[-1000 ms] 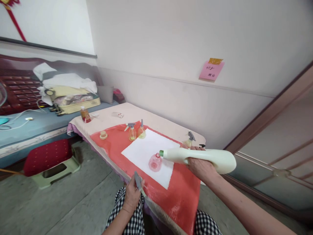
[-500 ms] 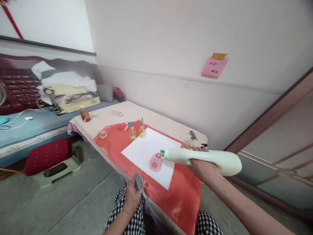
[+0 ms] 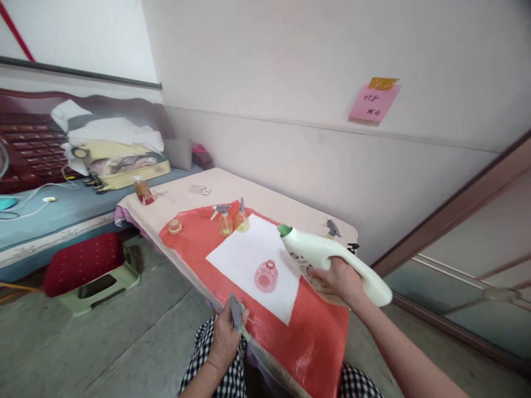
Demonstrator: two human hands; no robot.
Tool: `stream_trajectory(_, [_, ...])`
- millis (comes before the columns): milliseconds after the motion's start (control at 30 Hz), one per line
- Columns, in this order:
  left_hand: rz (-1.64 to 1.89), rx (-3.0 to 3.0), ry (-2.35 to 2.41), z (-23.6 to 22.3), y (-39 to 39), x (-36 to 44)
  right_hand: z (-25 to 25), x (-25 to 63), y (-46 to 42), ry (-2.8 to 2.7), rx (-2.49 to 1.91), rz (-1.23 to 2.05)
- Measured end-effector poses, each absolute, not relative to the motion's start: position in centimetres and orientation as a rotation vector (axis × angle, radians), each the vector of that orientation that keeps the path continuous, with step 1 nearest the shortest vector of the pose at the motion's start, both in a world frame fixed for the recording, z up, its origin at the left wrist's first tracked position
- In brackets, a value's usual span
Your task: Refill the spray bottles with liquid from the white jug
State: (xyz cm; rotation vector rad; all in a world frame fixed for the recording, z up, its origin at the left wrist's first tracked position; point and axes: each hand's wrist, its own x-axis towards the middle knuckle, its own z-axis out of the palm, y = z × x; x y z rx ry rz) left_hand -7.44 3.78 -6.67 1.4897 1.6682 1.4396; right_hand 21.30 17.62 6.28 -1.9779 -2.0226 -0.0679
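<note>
The big white bottle (image 3: 332, 255) is gripped around its handle by the right hand (image 3: 337, 279), held in the air above the red mat (image 3: 307, 337). Its long axis is tilted, green neck pointing up-left, past the little pink bottle (image 3: 266, 276) on the white sheet (image 3: 249, 255). A grey spray head (image 3: 236, 313) is clutched in the left hand (image 3: 226, 336) at the table edge.

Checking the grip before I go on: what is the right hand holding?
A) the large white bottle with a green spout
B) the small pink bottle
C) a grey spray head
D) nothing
A: the right hand grips the large white bottle by its middle, spout tilted up, above the pink bottle, which stands apart on the white sheet.
</note>
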Motion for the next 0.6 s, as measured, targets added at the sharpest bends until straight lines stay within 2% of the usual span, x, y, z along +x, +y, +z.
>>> stream_trajectory(367, [1.433,1.587,1.692,-6.9,4.2,-7.4,-0.8,13.4,25.2,-1.415,-1.558,0.579])
stream_trajectory(600, [1.429,1.586,1.726,-6.7,4.2,-7.2,-5.2,12.8,18.8,-1.337,-1.429,0.629])
